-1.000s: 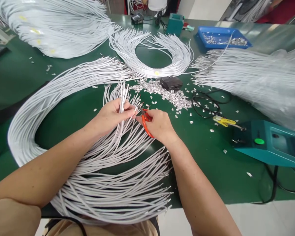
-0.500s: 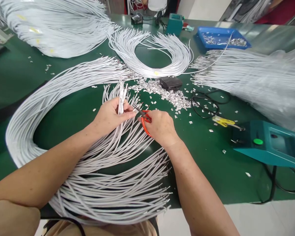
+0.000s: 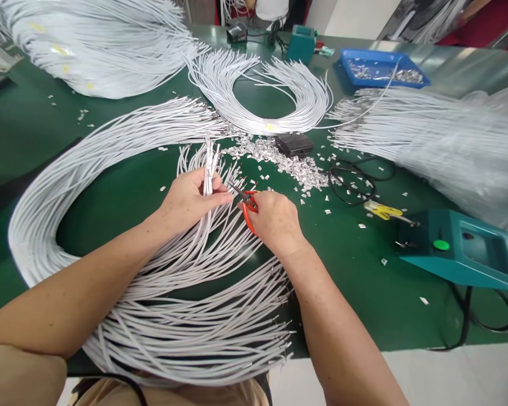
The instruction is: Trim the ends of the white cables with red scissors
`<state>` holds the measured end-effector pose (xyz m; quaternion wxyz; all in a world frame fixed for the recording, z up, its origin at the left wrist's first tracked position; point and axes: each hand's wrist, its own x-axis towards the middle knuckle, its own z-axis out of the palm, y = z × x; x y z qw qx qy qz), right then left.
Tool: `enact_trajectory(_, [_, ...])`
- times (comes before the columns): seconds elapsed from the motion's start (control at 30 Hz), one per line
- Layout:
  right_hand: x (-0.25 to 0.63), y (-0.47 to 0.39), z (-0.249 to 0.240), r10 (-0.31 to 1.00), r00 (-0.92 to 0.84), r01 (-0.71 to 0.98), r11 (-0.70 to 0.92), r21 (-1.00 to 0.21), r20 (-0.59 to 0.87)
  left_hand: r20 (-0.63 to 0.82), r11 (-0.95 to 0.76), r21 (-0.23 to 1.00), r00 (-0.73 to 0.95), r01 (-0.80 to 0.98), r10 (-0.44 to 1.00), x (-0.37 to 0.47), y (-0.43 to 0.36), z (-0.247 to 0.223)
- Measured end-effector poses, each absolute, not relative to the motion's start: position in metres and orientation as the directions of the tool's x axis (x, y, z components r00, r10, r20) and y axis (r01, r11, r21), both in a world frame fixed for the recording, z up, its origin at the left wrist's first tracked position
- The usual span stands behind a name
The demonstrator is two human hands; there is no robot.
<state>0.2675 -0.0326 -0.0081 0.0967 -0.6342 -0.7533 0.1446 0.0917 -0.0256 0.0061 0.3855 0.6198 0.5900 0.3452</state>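
Note:
My left hand (image 3: 195, 194) is closed around a small bunch of white cables (image 3: 209, 163), their ends pointing up and away from me. Just to its right, my right hand (image 3: 275, 217) grips red-handled scissors (image 3: 249, 211), whose dark blades point left toward my left fingertips. Whether the blade tips touch a cable I cannot make out. Beneath both hands lies a large curved bundle of white cables (image 3: 186, 327), its loose ends fanned toward the right. Behind the hands is a heap of small silvery-white pieces (image 3: 288, 160).
A black block (image 3: 294, 145) sits by the heap. At right stand a teal device (image 3: 461, 248) with a green button and a yellow-handled tool (image 3: 383, 210). Further back are a blue tray (image 3: 385, 67), a coiled cable bundle (image 3: 266, 121) and plastic-wrapped cables (image 3: 440, 129).
The scissors and my right hand have shifted very slightly. My left hand keeps its hold on the cables in the same place.

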Motion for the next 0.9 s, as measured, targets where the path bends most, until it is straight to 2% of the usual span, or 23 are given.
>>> enact_trajectory(0.17, [0.270, -0.032, -0.006, 0.984, -0.150, 0.919, 0.104, -0.381, -0.093, -0.058, 0.028, 0.905, 0.058, 0.425, 0.997, 0.095, -0.027, 0.009])
enact_trajectory(0.27, [0.277, -0.029, -0.003, 0.988, -0.126, 0.851, 0.059, -0.523, -0.093, -0.093, 0.062, 0.935, 0.073, 0.348, 0.993, 0.095, -0.026, 0.007])
enact_trajectory(0.33, [0.281, -0.027, -0.001, 0.993, -0.095, 0.700, 0.020, -0.714, -0.065, -0.121, 0.092, 0.964, 0.104, 0.249, 0.987, 0.094, -0.025, 0.003])
enact_trajectory(0.4, [0.282, -0.026, 0.000, 0.996, -0.092, 0.442, 0.029, -0.897, -0.013, -0.139, 0.118, 0.982, 0.146, 0.146, 0.980, 0.094, -0.025, 0.000])
enact_trajectory(0.47, [0.281, -0.026, 0.001, 0.990, -0.134, 0.191, 0.072, -0.979, 0.046, -0.146, 0.133, 0.988, 0.195, 0.082, 0.970, 0.095, -0.025, -0.003])
enact_trajectory(0.57, [0.277, -0.026, -0.001, 0.976, -0.206, 0.010, 0.080, -0.997, 0.077, -0.153, 0.150, 0.988, 0.268, 0.032, 0.951, 0.096, -0.026, -0.004])
enact_trajectory(0.73, [0.272, -0.025, -0.006, 0.976, -0.218, -0.117, -0.008, -0.993, 0.018, -0.183, 0.206, 0.978, 0.375, -0.021, 0.909, 0.095, -0.027, -0.003])
enact_trajectory(0.9, [0.267, -0.024, -0.010, 0.982, -0.185, -0.206, -0.069, -0.976, -0.031, -0.177, 0.218, 0.974, 0.392, -0.062, 0.903, 0.095, -0.027, -0.003])
